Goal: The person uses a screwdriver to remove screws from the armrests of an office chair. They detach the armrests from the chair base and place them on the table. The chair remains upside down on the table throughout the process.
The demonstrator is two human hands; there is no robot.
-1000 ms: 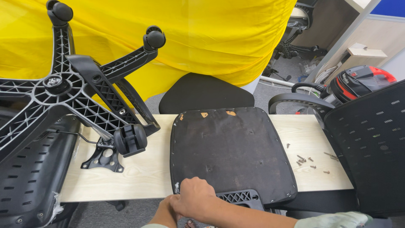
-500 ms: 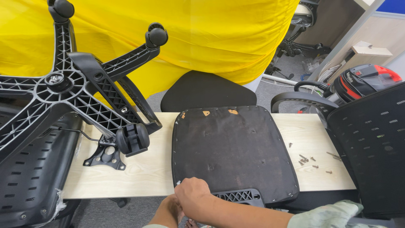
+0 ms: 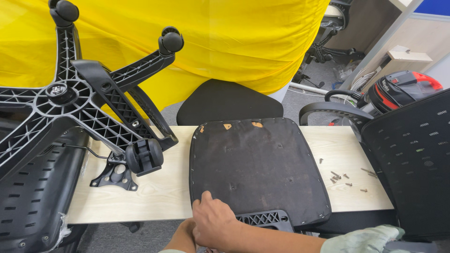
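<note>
On the surface (image 3: 164, 201), my right hand (image 3: 213, 225) presses loosely curled fingers on the upturned seat pad (image 3: 255, 168) at its near edge, steadying it; left hand (image 3: 183, 236) mostly hidden, grip unclear.

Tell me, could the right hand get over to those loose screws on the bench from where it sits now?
Probably yes. The right hand rests at the near edge of the seat pad, and the loose screws lie on bare bench top just past the pad's right side. Only the flat pad lies between, nothing tall blocks the way.
</note>
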